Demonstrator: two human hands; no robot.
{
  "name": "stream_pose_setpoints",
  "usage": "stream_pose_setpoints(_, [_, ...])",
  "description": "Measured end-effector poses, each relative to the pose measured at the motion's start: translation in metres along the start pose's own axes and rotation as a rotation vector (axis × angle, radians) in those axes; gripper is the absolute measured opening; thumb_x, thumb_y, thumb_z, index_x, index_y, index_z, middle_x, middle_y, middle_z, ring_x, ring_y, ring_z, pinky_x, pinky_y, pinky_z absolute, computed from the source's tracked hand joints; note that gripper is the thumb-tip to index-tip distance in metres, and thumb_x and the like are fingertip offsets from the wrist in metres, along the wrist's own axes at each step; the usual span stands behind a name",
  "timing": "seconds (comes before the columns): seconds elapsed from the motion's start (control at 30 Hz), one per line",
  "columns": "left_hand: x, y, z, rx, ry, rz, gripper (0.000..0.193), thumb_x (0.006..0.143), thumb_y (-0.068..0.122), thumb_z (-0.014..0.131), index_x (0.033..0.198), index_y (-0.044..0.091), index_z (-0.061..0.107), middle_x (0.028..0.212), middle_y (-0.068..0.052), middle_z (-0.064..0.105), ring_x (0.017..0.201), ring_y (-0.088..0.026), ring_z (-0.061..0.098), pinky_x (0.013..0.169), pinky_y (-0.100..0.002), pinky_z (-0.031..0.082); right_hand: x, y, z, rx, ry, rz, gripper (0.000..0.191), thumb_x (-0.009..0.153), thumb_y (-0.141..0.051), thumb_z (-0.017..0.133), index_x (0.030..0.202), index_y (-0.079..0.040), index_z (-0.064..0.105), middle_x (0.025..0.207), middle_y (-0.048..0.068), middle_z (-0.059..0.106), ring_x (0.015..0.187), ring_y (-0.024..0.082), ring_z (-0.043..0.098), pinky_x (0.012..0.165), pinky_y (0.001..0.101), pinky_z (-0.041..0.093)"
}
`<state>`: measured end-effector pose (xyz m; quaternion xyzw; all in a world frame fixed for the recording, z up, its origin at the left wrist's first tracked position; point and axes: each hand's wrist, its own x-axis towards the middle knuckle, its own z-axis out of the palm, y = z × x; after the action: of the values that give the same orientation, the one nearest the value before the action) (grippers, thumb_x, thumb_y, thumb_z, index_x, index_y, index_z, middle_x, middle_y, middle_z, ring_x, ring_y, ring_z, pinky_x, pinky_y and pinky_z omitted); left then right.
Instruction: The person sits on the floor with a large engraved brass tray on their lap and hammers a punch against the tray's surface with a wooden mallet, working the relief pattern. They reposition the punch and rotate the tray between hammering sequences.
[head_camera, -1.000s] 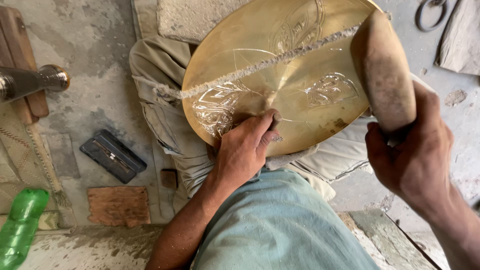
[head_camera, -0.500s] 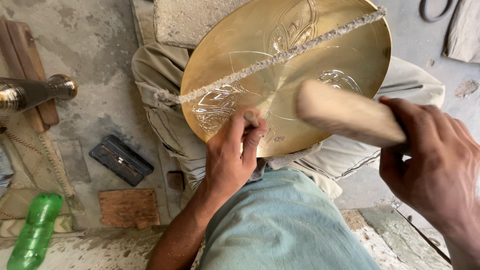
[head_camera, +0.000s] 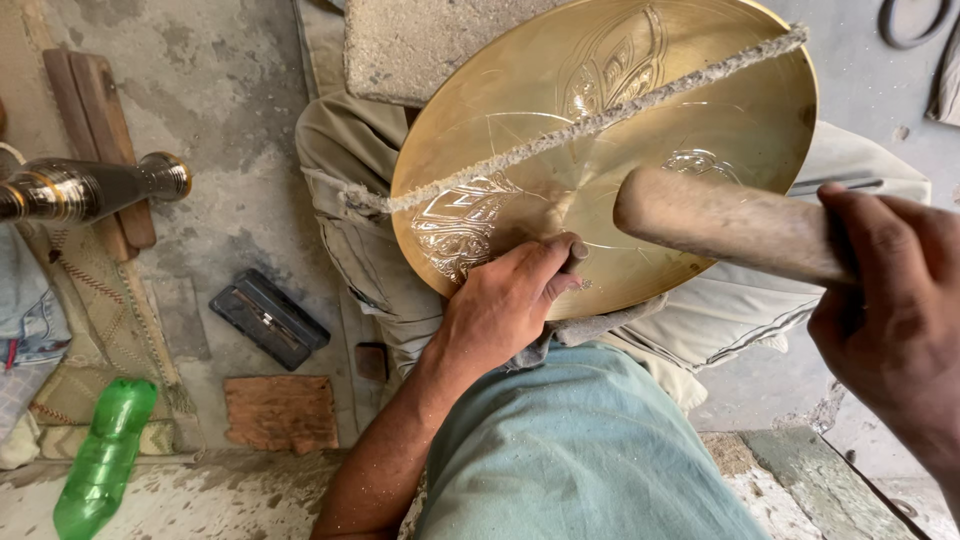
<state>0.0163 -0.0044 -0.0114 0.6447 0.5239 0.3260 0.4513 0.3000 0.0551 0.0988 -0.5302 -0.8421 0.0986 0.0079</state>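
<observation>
Large round brass plate (head_camera: 610, 150) propped on lap, tilted, engraved face up toward camera; frayed cord (head_camera: 590, 125) stretched across it from lower left to upper right. Looks stiff, fairly heavy, smooth and likely slippery; best steadied at rim. Wooden mallet (head_camera: 720, 222), long axis near horizontal, blunt head pointing left over plate's centre; light, rigid, taken at handle end. Right hand (head_camera: 890, 310) clenched round mallet handle. Left hand (head_camera: 505, 300), grip closed on small dark chisel (head_camera: 577, 257), tip resting on plate's lower part. Green bottle (head_camera: 100, 460) on floor, well apart.
</observation>
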Motion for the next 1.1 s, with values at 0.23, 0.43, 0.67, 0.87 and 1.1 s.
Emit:
stream_pose_setpoints(0.23, [0.001, -0.003, 0.003, 0.065, -0.011, -0.003, 0.035, 0.099, 0.019, 0.070, 0.127, 0.006, 0.055, 0.109, -0.014, 0.070, 0.096, -0.034, 0.072, 0.075, -0.042, 0.059, 0.021, -0.022, 0.001, 0.619, -0.035, 0.382, 0.058, 0.091, 0.001, 0.067, 0.144, 0.002, 0.044, 0.119, 0.021, 0.065, 0.107, 0.023, 0.067, 0.089, 0.0331, 0.057])
stream_pose_setpoints(0.43, [-0.001, -0.004, 0.004, 0.090, -0.031, -0.035, 0.031, 0.101, 0.021, 0.069, 0.124, 0.007, 0.055, 0.108, -0.014, 0.070, 0.096, -0.035, 0.071, 0.076, -0.044, 0.058, 0.028, -0.022, -0.005, -0.095, -0.157, 0.102, 0.059, 0.082, -0.007, 0.071, 0.138, -0.010, 0.055, 0.114, 0.011, 0.072, 0.096, 0.024, 0.070, 0.087, 0.0390, 0.058])
stream_pose_setpoints(0.67, [0.000, -0.005, 0.004, 0.091, -0.005, -0.016, 0.034, 0.099, 0.020, 0.069, 0.126, 0.005, 0.055, 0.108, -0.016, 0.069, 0.096, -0.038, 0.070, 0.076, -0.047, 0.057, 0.025, -0.025, -0.012, -0.126, -0.162, 0.030, 0.059, 0.085, -0.003, 0.068, 0.142, -0.013, 0.062, 0.115, 0.014, 0.071, 0.099, 0.033, 0.068, 0.093, 0.0476, 0.053])
stream_pose_setpoints(0.87, [-0.002, -0.007, 0.005, 0.114, -0.044, -0.053, 0.026, 0.100, 0.021, 0.071, 0.119, 0.008, 0.058, 0.104, -0.015, 0.069, 0.093, -0.037, 0.069, 0.075, -0.047, 0.057, 0.019, -0.021, 0.001, -0.036, -0.104, 0.066, 0.057, 0.084, -0.006, 0.070, 0.138, -0.013, 0.054, 0.110, 0.010, 0.069, 0.089, 0.028, 0.067, 0.077, 0.0448, 0.054])
stream_pose_setpoints(1.1, [-0.001, -0.006, 0.002, 0.062, -0.027, -0.006, 0.034, 0.101, 0.019, 0.068, 0.128, 0.003, 0.054, 0.107, -0.016, 0.068, 0.093, -0.036, 0.070, 0.074, -0.045, 0.058, 0.020, -0.018, 0.002, 0.216, -0.178, 0.227, 0.062, 0.089, 0.005, 0.063, 0.149, -0.003, 0.050, 0.118, 0.023, 0.065, 0.083, 0.031, 0.066, 0.060, 0.0392, 0.057])
